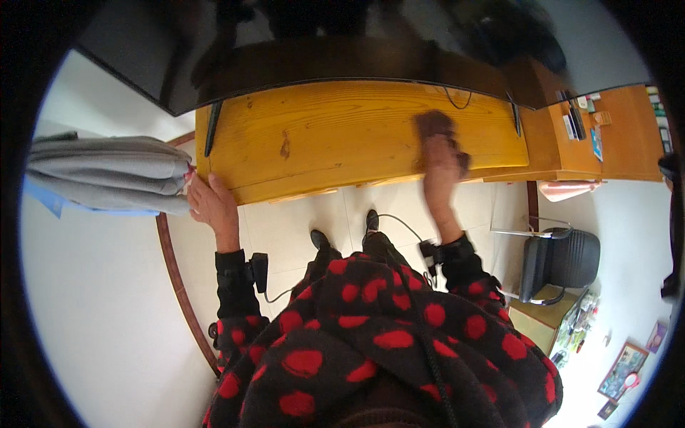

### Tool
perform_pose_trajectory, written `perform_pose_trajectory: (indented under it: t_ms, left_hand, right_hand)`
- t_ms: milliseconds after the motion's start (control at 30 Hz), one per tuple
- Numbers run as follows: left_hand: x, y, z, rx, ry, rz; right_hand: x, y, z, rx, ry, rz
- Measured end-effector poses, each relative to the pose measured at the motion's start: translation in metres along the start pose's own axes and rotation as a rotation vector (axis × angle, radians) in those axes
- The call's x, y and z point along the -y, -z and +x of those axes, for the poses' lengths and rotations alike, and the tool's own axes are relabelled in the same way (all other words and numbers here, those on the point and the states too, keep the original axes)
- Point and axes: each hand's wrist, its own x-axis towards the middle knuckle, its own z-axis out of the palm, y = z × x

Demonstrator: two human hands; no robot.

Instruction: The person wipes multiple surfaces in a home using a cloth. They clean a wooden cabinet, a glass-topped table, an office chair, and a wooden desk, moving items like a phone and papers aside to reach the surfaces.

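Note:
My right hand [441, 152] is blurred and holds a dark brown cloth [434, 124] against the top of a yellow wooden table [332, 139], toward its right part. At the table's left front corner is my left hand [213, 206], its fingers by the edge and close to a grey garment [112, 166] hanging at the left. Whether these fingers touch the garment cannot be told. A large black television [342, 48] stands on the table on two thin legs, its dark screen full of reflections.
A black cable [457, 101] hangs behind the table's right part. At the right, an orange wooden cabinet [626, 150] carries small boxes and other items. A black chair [562, 262] with metal arms stands lower right. White wall borders the left side.

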Motion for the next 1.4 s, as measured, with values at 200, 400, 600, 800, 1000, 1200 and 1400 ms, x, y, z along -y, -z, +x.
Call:
perform_pose_trajectory:
  t_ms: [200,400,600,800,1000,1200,1400]
  left_hand:
    - [0.035,-0.024,0.01,-0.063,-0.14,-0.199]
    - [0.032,0.056,-0.015,0.042,-0.032,-0.488]
    - [-0.036,0.141,-0.094,0.148,-0.297,-0.48]
    - [-0.125,0.113,-0.183,0.701,-0.521,-0.688]
    - [-0.251,0.097,-0.371,1.487,-0.745,-0.714]
    - [-0.351,0.169,-0.592,2.081,-1.078,-0.44]
    - [-0.395,0.238,-0.752,2.362,-1.428,-0.473]
  right_hand:
    - [0.248,-0.078,-0.03,0.229,0.425,0.275]
    - [0.302,-0.052,-0.025,0.035,0.721,0.681]
    - [0.183,0.072,-0.082,0.475,0.258,0.548]
    - [0.02,0.198,-0.25,0.445,-0.587,0.624]
    - [-0.055,0.351,-0.446,0.186,-1.286,0.731]
    - [-0.048,0.469,-0.57,-0.223,-1.422,0.784]
    - [-0.044,0.541,-0.625,-0.56,-1.333,1.096]
